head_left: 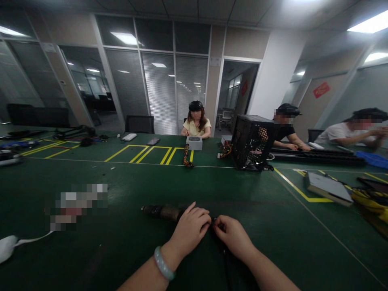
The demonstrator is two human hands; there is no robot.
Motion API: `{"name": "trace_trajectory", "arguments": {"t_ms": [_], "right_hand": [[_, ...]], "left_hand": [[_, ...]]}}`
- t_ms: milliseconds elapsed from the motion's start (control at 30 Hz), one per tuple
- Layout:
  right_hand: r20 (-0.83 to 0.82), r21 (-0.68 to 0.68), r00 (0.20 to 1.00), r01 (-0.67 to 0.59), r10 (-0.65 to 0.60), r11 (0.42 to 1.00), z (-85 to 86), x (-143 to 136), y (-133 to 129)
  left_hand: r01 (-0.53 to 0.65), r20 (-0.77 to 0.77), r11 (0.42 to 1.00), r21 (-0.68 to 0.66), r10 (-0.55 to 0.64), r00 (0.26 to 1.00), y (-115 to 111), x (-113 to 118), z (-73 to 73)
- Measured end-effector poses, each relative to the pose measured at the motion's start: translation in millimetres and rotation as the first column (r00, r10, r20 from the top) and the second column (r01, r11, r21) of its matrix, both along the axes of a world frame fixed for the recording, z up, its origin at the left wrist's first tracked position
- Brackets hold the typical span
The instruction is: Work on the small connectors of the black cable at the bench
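Note:
A dark corded electric screwdriver (166, 212) lies along the green tabletop, its tip pointing left. My left hand (194, 224), with a pale green bangle on the wrist, is wrapped over the rear part of its body and hides that part. At the tool's right end, my right hand (232, 234) is closed in a pinch at the black cord (224, 258). The exact spot where the fingertips meet is partly hidden. From there the cord runs down toward the table's near edge, between my forearms.
A black computer case (253, 141) stands right of centre. Past the table's middle sits a grey power supply (194, 143) with bundled wires. A flat grey metal box (328, 188) lies at right. People sit across the table (136, 182). A blurred-out item (79, 206) lies at left.

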State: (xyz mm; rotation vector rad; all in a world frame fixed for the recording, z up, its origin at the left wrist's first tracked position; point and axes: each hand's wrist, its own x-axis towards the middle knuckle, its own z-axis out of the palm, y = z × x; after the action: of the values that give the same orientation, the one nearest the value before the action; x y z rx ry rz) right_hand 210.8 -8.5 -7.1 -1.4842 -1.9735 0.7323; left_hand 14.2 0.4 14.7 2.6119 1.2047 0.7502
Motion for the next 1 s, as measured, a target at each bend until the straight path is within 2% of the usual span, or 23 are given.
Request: {"name": "trace_trajectory", "arguments": {"t_ms": [567,1000], "right_hand": [[0.009,0.007,1.000,-0.005,0.005,1.000,-0.2,0.6,0.4],[0.039,-0.007,0.999,0.000,0.001,1.000,2.7,0.0,0.5]], "left_hand": [[-0.034,0.024,0.999,-0.037,0.035,0.999,1.8,1.2,-4.2],[-0.055,-0.043,0.994,-0.098,0.051,0.998,2.1,-0.2,3.3]]}}
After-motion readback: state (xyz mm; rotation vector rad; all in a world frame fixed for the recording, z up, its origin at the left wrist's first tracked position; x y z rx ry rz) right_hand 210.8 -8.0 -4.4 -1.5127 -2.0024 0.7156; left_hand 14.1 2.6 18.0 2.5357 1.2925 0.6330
